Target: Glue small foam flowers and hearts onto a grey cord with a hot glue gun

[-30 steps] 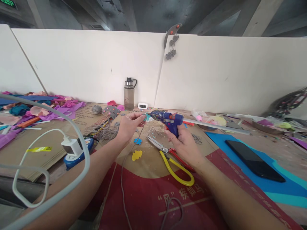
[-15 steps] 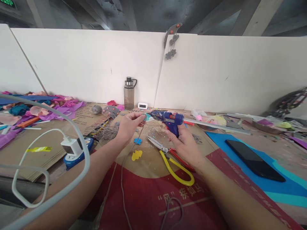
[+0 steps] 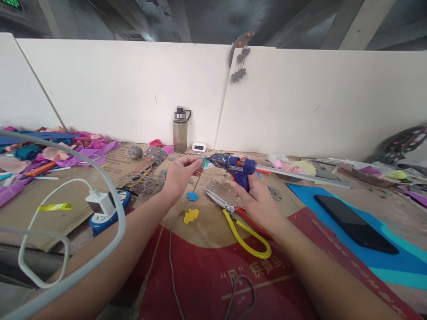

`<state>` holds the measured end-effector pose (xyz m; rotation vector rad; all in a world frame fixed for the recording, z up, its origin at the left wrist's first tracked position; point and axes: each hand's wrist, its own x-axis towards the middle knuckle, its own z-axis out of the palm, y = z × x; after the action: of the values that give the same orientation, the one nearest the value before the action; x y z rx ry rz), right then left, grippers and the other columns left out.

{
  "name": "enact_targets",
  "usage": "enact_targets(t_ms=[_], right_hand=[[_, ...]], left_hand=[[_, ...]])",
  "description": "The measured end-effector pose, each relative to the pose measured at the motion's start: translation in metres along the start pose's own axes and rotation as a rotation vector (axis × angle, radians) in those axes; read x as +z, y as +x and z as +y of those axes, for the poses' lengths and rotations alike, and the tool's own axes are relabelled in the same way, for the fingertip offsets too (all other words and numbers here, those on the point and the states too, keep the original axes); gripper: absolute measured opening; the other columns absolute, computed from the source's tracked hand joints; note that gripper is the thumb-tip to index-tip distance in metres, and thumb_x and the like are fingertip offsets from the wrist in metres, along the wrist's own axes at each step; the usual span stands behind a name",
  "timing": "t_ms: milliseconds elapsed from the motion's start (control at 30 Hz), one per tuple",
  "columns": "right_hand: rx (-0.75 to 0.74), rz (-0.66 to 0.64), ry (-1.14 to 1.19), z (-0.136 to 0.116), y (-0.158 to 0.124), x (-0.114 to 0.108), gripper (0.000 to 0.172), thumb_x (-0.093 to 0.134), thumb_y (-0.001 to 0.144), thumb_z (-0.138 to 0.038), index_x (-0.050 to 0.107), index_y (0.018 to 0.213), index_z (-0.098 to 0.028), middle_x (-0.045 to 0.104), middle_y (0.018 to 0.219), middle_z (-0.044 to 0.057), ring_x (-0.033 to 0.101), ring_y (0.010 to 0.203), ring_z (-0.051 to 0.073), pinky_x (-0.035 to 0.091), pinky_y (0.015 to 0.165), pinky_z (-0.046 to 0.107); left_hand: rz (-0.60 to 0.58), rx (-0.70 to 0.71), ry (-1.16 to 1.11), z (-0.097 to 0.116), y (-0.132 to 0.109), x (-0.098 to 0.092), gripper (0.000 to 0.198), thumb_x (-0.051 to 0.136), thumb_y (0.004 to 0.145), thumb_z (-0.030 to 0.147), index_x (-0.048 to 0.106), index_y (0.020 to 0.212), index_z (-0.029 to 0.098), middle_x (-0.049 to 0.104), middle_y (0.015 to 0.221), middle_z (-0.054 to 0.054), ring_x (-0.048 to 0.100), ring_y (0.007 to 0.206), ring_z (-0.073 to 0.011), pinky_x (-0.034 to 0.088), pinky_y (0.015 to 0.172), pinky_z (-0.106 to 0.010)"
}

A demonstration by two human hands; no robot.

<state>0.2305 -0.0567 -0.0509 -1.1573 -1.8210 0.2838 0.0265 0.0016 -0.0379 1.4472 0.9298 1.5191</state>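
Note:
My right hand (image 3: pixel 255 191) is wrapped round the handle of a blue hot glue gun (image 3: pixel 238 166), which has a long translucent glue stick (image 3: pixel 300 175) reaching out of its back. Its nozzle points left and meets, or nearly meets, a small teal cutout (image 3: pixel 206 162). My left hand (image 3: pixel 182 175) pinches that cutout between thumb and fingers, with a grey cord (image 3: pixel 171 253) hanging down from it. Below lie a blue flower-shaped cutout (image 3: pixel 192 196) and yellow cutouts (image 3: pixel 191 216). Scissors (image 3: pixel 245 226) with one yellow and one red handle rest beneath my right hand.
A bottle (image 3: pixel 180 133) and a small white clock (image 3: pixel 199 147) stand at the back. Tangled grey cord (image 3: pixel 147 182) lies left of centre. A power strip (image 3: pixel 110 213) with a white cable is at near left. A black phone (image 3: pixel 355 224) lies on blue sheets at right.
Almost nothing differs. Both hands hold the same pose, with the glue gun's nozzle at the teal cutout; the whole view has shifted very slightly.

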Motion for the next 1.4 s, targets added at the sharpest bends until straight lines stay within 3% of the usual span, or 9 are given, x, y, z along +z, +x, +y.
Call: enact_targets(t_ms=[1400], right_hand=[[0.004,0.011,-0.036,0.0007,0.0012,-0.0006,0.029,0.046,0.09,-0.049,0.057,0.098,-0.024,0.065,0.09,0.009,0.061,0.088,0.027,0.049,0.071,0.041]], left_hand=[[0.023,-0.018,-0.008,-0.0011,0.0011,-0.0001,0.027,0.072,0.068,0.043,0.069,0.073,0.016,0.067,0.066,-0.003,0.059,0.06,-0.0122,0.048,0.059,-0.026]])
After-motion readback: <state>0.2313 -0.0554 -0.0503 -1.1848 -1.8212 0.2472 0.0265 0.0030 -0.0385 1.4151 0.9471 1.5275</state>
